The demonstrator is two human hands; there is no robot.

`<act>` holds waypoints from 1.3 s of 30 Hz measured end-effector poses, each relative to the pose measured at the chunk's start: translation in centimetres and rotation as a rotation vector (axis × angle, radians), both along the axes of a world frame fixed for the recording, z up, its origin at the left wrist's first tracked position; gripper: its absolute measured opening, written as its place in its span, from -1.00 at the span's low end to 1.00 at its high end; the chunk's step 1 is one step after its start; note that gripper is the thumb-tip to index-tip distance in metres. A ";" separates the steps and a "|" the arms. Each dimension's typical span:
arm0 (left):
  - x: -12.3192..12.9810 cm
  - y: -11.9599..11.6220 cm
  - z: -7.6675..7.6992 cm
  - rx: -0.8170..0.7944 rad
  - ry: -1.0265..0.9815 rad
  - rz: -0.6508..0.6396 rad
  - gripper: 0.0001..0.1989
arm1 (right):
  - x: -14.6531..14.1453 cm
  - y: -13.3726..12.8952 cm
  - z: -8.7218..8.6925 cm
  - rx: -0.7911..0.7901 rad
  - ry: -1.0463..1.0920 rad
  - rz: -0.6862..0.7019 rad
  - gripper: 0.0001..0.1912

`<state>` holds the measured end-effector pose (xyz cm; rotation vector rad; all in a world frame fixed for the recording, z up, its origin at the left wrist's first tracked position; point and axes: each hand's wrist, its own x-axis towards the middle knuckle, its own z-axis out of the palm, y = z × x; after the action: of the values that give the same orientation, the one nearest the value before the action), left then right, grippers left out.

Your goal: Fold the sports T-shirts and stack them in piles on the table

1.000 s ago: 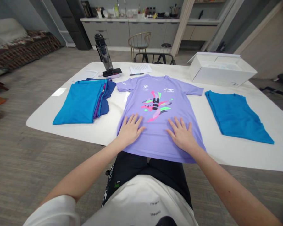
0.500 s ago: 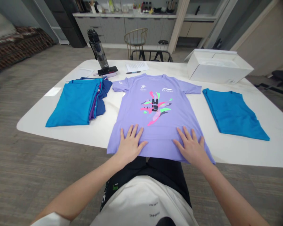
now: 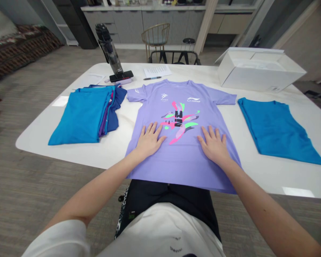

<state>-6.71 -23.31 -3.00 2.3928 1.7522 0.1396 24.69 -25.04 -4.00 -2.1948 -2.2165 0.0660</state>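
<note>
A lavender T-shirt [image 3: 176, 160] with a bright print on its chest lies spread face up on the white table [image 3: 77, 157], its hem at the front edge. My left hand [image 3: 149, 140] rests flat on the shirt's left half, fingers spread. Palm down, my right hand [image 3: 214, 144] presses on the right half, beside the print. To the left is a stack of folded clothes [image 3: 81, 116], bright blue on top with purple and navy layers beneath. A folded blue garment [image 3: 280, 130] lies to the right of the shirt.
A handheld vacuum [image 3: 112, 53] stands at the back left of the table. Behind the shirt lie a printed sheet [image 3: 159, 70] and a pen [image 3: 152, 78]. An open white box [image 3: 256, 73] occupies the back right. Beyond the table are a black chair and a gold-framed chair [image 3: 156, 37].
Both hands have slid away from me up the shirt, from near the hem to the level of the print's lower part. The head view has shifted slightly.
</note>
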 end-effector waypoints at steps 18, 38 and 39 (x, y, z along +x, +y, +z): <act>1.1 10.4 -0.4 0.006 -0.003 0.072 -0.30 | 0.8 10.2 0.0 0.009 0.061 -0.014 -0.22; -2.9 26.3 -0.1 -0.007 0.057 0.311 -0.27 | 9.1 26.3 0.1 0.166 0.091 -0.106 -0.25; -3.1 26.8 -0.1 -0.019 0.053 0.326 -0.27 | 10.2 27.0 0.2 0.151 0.096 -0.128 -0.26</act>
<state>-9.79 3.44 -3.12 2.0973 2.1463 0.1000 34.85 2.01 -3.84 -2.1969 -1.9580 0.0021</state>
